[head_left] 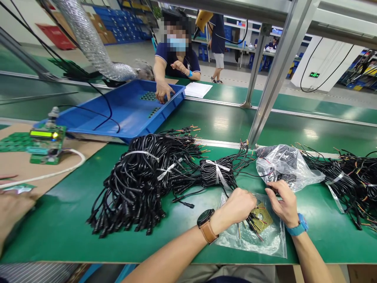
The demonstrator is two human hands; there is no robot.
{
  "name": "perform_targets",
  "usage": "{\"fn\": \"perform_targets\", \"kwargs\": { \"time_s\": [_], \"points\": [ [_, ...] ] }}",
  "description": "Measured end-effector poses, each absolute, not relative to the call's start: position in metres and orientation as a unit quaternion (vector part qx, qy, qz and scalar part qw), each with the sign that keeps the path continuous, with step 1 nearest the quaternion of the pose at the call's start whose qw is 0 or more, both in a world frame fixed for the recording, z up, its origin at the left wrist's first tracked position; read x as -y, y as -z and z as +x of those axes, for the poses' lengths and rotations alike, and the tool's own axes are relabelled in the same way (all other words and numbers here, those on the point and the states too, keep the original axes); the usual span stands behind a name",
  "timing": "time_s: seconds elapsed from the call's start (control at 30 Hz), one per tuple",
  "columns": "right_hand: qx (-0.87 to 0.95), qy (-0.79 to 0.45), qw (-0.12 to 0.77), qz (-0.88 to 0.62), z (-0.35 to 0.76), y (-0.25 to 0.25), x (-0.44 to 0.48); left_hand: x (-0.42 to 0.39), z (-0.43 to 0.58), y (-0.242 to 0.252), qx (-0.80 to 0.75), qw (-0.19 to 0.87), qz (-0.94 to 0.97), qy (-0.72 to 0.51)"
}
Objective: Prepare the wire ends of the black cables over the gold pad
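Observation:
My left hand (242, 203), with a brown-strapped watch on the wrist, is closed over black cables whose thin coloured wire ends stick out below it. Under it lies a flat clear plastic bag (250, 240) with a yellowish square piece (263, 218) on it. My right hand (283, 200), wearing a blue wristband, has its fingers curled at the near edge of a clear bag of black parts (282, 161); something small and dark is at its fingertips. Behind my left hand sits a tied black cable bundle (216, 171).
Large black cable heaps lie left (138, 184) and right (353, 184). A blue tray (123, 106), a green circuit board with a lit display (44, 134) and another person's hand (13, 208) are at left. Across the bench a masked person reaches into the tray. A metal post (277, 74) rises behind.

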State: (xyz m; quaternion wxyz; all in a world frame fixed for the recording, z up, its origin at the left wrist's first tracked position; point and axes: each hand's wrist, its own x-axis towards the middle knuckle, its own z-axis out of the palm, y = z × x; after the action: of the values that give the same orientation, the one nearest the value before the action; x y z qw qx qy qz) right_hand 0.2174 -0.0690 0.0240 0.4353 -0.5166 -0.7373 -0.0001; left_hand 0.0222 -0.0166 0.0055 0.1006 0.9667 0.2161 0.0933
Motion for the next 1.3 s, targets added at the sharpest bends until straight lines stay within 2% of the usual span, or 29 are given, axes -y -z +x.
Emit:
{"fn": "perform_targets", "kwargs": {
  "time_s": [0.17, 0.4, 0.6, 0.8, 0.97, 1.3],
  "points": [
    [0.734, -0.002, 0.434, -0.523, 0.216, -0.022, 0.068, 0.019, 0.023, -0.01, -0.232, 0.106, 0.965, -0.059],
    [0.684, -0.037, 0.454, -0.57, 0.221, -0.009, 0.069, 0.026, 0.018, -0.011, -0.225, 0.063, 0.965, -0.122],
    [0.652, -0.065, 0.472, -0.59, 0.223, -0.004, 0.07, 0.026, 0.013, -0.018, -0.206, 0.066, 0.968, -0.125],
    [0.549, -0.229, 0.556, -0.58, 0.224, -0.004, 0.07, 0.018, 0.011, -0.01, -0.228, 0.11, 0.938, -0.236],
    [0.499, -0.398, 0.563, -0.526, 0.224, -0.005, 0.068, 0.017, 0.01, -0.004, -0.263, 0.152, 0.88, -0.365],
    [0.481, -0.431, 0.559, -0.52, 0.224, -0.004, 0.069, 0.017, 0.012, -0.005, -0.279, 0.164, 0.85, -0.417]
  ]
}}
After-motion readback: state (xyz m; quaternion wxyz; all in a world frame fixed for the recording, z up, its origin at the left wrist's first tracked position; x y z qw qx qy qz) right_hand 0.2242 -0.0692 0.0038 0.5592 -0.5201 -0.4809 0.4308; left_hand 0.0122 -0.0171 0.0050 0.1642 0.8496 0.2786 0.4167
